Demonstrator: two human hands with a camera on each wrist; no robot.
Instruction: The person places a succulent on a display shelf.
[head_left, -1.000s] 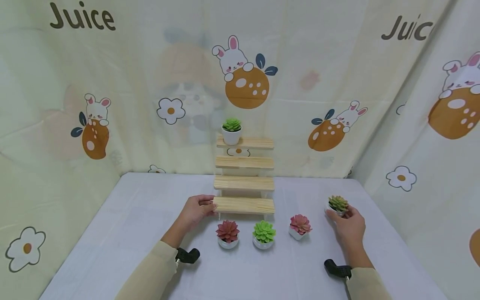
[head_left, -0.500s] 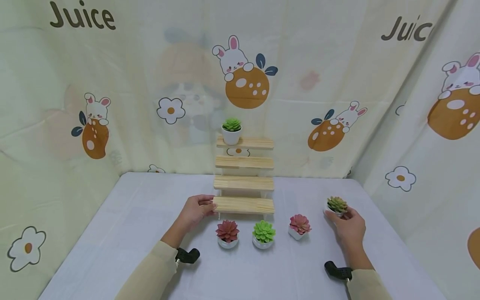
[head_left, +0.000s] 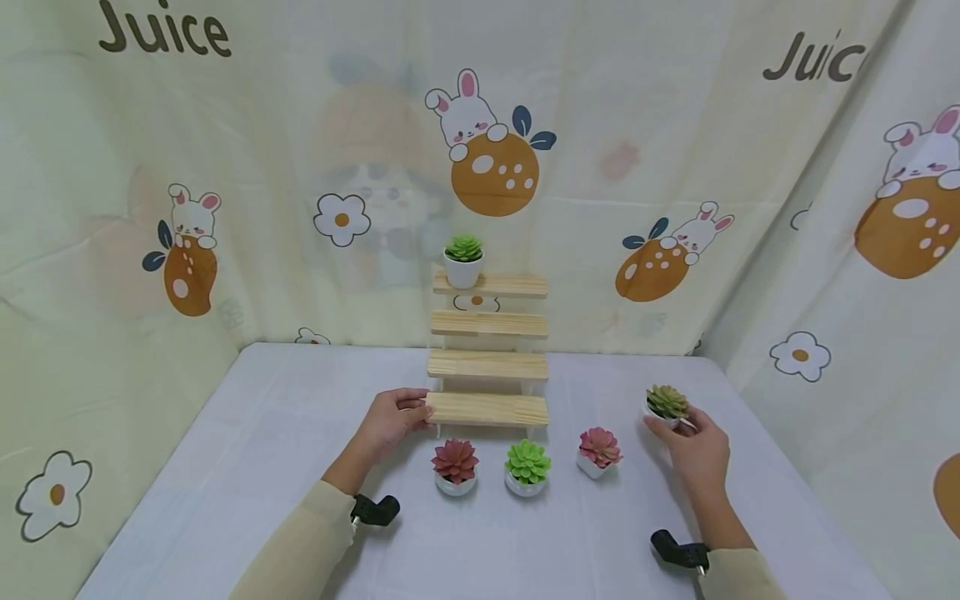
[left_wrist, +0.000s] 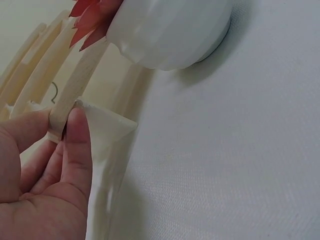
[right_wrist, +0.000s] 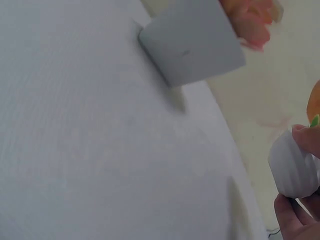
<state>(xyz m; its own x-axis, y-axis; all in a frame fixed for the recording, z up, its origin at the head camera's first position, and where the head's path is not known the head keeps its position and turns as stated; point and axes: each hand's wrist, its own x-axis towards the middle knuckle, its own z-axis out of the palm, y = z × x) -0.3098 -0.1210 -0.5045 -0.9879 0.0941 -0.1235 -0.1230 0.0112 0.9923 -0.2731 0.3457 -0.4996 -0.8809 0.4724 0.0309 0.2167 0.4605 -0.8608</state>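
A wooden step shelf [head_left: 489, 367] with several tiers stands at the back of the table. My left hand [head_left: 392, 421] pinches the left end of its lowest step [left_wrist: 75, 95]. My right hand [head_left: 693, 446] grips a small olive-green succulent in a white pot [head_left: 666, 406], lifted slightly off the table; the ribbed pot [right_wrist: 294, 165] shows between my fingers. A green succulent pot [head_left: 463, 260] stands on the top step. In front of the shelf sit a red succulent [head_left: 454, 467], a green succulent [head_left: 527, 468] and a pink succulent [head_left: 598, 452].
The table wears a pale cloth [head_left: 247, 467]. Curtains printed with rabbits and flowers [head_left: 225, 208] close in the back and both sides. The red plant's round white pot [left_wrist: 170, 35] stands close to my left hand. The pink plant's square pot [right_wrist: 192, 42] is left of my right hand.
My right hand has raised the olive-green succulent a little and moved it slightly left. The left hand stays on the lowest step.
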